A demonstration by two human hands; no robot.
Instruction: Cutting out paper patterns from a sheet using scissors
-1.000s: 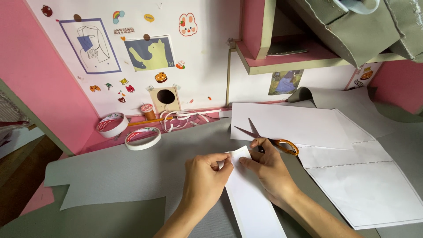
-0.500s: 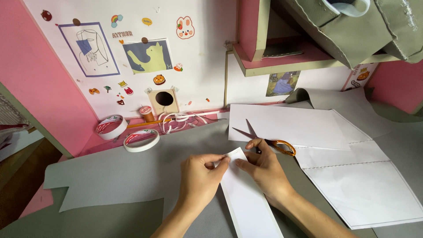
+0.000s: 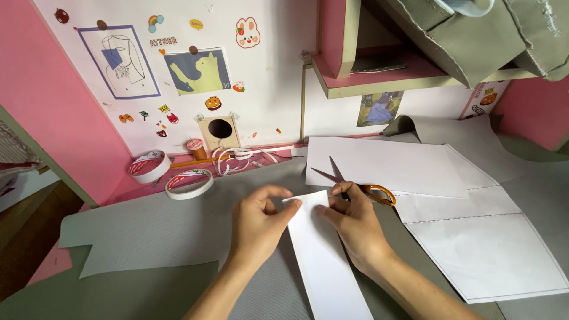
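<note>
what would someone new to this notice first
Both hands meet mid-frame on a white paper strip: the left hand pinches its top edge and the right hand presses beside it, over grey fabric. Just beyond the right hand lie orange-handled scissors, open, on a large white sheet. Two tape rolls sit to the left by the pink wall.

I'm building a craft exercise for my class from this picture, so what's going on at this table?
A person is working at a craft table covered with grey fabric. Both hands pinch the top end of a long white paper strip: the left hand at its left corner, the right hand at its right edge. Orange-handled scissors lie open just behind the right hand, on large white paper sheets. Two tape rolls sit to the left.
</note>
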